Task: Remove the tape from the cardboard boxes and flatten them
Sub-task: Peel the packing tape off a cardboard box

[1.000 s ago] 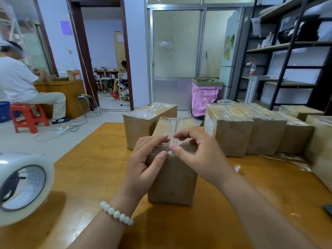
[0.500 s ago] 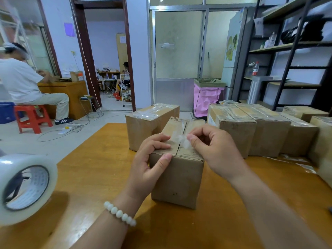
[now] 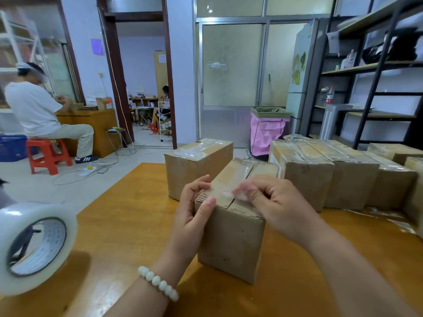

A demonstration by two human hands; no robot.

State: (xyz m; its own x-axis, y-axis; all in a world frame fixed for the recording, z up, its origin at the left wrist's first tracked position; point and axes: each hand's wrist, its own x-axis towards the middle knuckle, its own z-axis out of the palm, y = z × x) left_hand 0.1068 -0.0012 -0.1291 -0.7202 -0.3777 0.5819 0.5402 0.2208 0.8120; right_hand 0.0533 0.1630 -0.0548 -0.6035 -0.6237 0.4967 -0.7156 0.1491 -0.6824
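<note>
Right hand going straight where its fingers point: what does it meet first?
Likely the left hand, gripping the box at its top left edge; the right hand, pinching tape, points leftward across the top. Depth unclear.

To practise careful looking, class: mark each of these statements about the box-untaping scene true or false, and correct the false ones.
1. The right hand pinches a loose end of clear tape on the nearest box. True.
2. The left hand holds the tape roll. False: it grips the nearest box's near left corner, and the roll sits apart at the left.
3. A bead bracelet is on the left wrist. True.
4. The other boxes behind are flattened. False: they stand whole and taped.
5. The nearest box's top flaps are wide open. False: they lie closed.
</note>
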